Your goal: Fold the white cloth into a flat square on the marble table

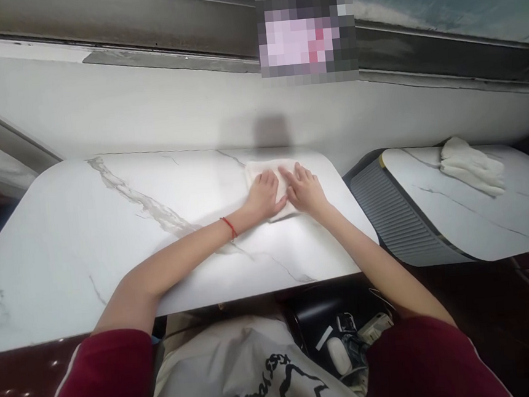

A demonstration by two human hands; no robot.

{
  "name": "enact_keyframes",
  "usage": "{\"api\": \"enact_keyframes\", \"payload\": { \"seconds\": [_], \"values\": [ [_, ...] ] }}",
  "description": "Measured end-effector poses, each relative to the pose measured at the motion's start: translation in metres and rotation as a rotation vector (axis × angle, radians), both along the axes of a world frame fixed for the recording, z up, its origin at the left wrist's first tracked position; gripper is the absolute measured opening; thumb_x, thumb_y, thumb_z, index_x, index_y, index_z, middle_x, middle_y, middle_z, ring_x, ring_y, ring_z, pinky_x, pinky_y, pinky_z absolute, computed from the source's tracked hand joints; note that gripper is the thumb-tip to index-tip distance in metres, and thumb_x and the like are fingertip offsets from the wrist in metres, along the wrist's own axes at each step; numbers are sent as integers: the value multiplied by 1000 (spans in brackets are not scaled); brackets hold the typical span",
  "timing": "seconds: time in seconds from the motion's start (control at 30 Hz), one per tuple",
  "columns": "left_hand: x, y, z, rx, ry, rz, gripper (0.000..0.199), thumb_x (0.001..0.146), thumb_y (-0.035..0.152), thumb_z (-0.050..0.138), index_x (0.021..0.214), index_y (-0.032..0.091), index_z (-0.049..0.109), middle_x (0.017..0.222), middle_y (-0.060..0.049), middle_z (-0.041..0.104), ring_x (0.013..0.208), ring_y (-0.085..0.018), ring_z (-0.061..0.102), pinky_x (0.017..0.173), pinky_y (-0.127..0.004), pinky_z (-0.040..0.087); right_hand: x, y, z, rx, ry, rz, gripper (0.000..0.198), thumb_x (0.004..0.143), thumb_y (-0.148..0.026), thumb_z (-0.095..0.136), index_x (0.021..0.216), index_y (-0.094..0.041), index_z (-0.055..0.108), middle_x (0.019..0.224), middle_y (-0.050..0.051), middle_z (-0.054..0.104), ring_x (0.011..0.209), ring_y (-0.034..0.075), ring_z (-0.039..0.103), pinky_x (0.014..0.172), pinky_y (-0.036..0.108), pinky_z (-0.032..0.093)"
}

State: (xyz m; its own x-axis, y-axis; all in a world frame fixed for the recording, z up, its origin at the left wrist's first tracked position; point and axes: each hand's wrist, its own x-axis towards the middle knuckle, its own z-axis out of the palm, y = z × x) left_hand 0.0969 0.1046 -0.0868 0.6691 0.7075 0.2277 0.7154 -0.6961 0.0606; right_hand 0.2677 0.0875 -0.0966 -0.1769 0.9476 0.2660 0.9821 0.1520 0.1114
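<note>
A folded white cloth [288, 213] lies flat near the right end of a white marble-patterned table [208, 191]. My left hand [263, 195], with a red string bracelet [228, 226] at the wrist, rests on the cloth's left part, its fingers laid forward and its thumb pointing right. On the cloth's right side sits my right hand [307, 188], fingers spread and pressed down. The two hands are close together, and much of the cloth is hidden under them.
At right stands a second marble-patterned table [469, 211] with a grey ribbed side and a crumpled white cloth [472, 165] on it. A white wall [168, 108] runs behind, below a window ledge. Small items, including a white rounded case [339, 356], lie below the table edge.
</note>
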Motion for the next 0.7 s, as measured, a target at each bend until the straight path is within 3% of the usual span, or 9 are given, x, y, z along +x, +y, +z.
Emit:
{"api": "enact_keyframes", "payload": {
  "seconds": [0.23,0.43,0.7],
  "values": [
    [11,48,-19,3,-152,8,67,99,41,44,145,-7,46,152,-32,48,147,-40,40,121,-54,30,10,46,-6,0,72,-13,63,96,-25,33,158,-18,43,158,22,43,133,41,44,99,56,44],
    [25,82,-14,-42,-201,101,64,98,43,45,145,-1,50,160,-27,39,154,-41,28,125,-57,22,17,82,-9,15,162,-71,62,96,-27,34,156,-17,46,151,23,47,127,42,46,100,55,41],
    [27,94,-14,-22,-208,97,62,99,45,43,142,2,51,159,-27,40,153,-38,30,124,-55,24,21,90,-6,-9,124,-107,63,95,-24,31,156,-19,45,151,20,46,125,37,48,100,51,43]
  ]
}}
